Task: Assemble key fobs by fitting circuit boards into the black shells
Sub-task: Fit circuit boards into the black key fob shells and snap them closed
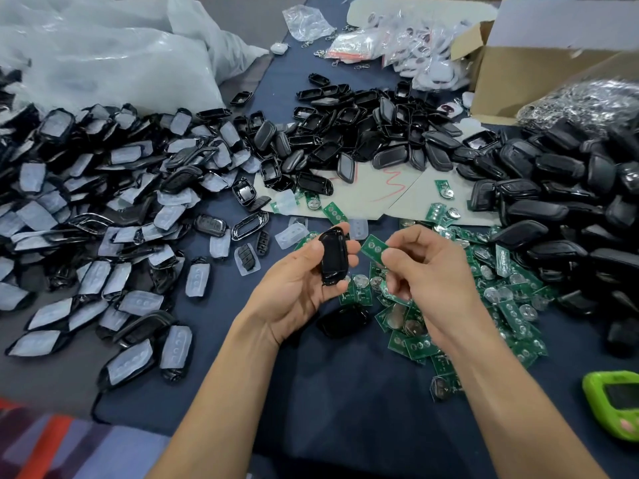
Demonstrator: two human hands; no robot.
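Left hand (301,281) grips black shell (333,257), held above dark blue cloth (345,392). Right hand (425,271) pinches green circuit board (375,248) just beside shell. Loose board heap (511,305) lies below. Red marker scrawl (390,183) on cardboard sheet (432,198), unreadable.

**Even overhead light, wide-angle bend at the edges**

Bright and diffuse, seemingly from above; only faint, soft shadows under the forearms on the dark table cloth (345,392). Small white highlights on the black shell (333,257) in the left hand (297,288) and across the shell piles (363,133). Sharpest at centre: circuit board (373,247) pinched by the right hand (432,274), crisp enough for its round pads. Pale glare on the plastic bags (103,57), detail washed out. Strong barrel curve toward the borders; soft, smeared corners at the cardboard box (511,77), green device (608,402) and striped fabric (52,440).
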